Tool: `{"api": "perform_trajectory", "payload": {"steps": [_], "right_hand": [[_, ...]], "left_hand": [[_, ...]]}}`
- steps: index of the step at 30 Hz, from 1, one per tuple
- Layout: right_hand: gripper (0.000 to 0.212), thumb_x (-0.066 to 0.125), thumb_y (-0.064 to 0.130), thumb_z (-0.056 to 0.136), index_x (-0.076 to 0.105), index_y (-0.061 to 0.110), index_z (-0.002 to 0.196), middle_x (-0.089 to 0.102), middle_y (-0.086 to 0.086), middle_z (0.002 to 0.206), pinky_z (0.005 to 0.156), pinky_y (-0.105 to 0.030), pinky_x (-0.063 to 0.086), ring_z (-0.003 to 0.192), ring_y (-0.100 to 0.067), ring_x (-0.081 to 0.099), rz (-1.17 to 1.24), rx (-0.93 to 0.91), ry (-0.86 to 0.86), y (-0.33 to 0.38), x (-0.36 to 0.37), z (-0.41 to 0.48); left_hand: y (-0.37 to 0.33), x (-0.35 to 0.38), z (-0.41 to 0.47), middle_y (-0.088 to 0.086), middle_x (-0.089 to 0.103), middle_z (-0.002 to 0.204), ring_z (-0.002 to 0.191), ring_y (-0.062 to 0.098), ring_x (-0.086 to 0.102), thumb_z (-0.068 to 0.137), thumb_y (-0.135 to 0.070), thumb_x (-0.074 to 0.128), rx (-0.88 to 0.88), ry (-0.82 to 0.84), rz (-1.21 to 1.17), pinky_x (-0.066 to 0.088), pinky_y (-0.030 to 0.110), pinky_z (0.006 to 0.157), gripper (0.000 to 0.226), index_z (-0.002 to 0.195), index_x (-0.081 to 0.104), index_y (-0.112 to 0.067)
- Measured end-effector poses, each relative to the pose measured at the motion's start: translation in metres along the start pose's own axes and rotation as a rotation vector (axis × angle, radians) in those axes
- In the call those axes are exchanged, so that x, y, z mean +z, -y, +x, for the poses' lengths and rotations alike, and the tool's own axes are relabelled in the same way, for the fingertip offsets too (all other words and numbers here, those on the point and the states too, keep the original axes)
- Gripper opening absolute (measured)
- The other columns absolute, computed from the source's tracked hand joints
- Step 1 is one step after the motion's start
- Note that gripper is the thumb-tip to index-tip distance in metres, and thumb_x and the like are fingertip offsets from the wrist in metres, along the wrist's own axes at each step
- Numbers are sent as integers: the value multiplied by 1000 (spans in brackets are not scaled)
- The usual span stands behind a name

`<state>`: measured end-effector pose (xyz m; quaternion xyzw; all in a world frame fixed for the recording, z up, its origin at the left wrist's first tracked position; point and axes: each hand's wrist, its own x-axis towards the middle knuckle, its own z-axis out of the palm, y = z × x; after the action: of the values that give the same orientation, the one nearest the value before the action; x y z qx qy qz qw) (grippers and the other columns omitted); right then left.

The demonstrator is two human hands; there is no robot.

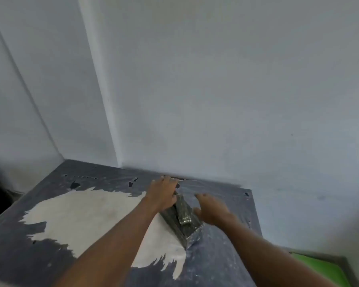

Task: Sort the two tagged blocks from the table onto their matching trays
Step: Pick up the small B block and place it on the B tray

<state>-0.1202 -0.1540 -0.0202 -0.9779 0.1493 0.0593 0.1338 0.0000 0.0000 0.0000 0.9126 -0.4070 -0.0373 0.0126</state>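
Room: plain pale walls [216, 90] meeting in a corner behind the table.
Table: dark top [19, 255], worn through to a large pale patch [87, 216], pushed into that corner.
Block: one long dark block [181, 216] lies on the table between the two hands, with a shiny tag or strip on its upper face; blur hides any marking.
Left hand: [164, 193] laid over the far end of the block, fingers curled down around it, apparently gripping.
Right hand: [212, 210] just beside the block's right side, fingers spread and loosely extended, holding nothing; whether it touches the block I cannot tell.
Tray: a green surface with a grey rim [323, 270] shows at the lower right corner, possibly a tray; nothing visible on the part in view.
Second block: not in view.
Progress: judged early; this block is on the table, not on any tray.
Left to do: lift it, read the tag, carry it to its matching tray, then handle the other block.
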Motion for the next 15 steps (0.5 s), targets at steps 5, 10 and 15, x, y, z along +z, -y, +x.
{"api": "perform_trajectory", "payload": {"steps": [5,10,15], "right_hand": [[45,55,34,90,41,18,130,58,-13,125,88,-50,54,106,-32,60,63,63,96,24,62,40],[58,65,42,85,35,17,128,46,-14,130,85,-42,55,110,-31,55,42,156,48,34,107,68],[47,59,33,89,34,17,126,43,-12,124,78,-41,56,105,-30,51,114,155,-32,26,122,75]], "left_hand": [[24,49,27,14,43,149,136,34,41,92,-27,51,7,128,-66,40,52,110,57,146,36,-16],[42,87,55,12,36,155,139,33,37,96,-25,48,51,190,-117,38,49,111,58,151,31,-19],[50,103,68,11,31,159,140,34,37,95,-18,48,98,219,-138,40,48,109,62,153,27,-22]]}}
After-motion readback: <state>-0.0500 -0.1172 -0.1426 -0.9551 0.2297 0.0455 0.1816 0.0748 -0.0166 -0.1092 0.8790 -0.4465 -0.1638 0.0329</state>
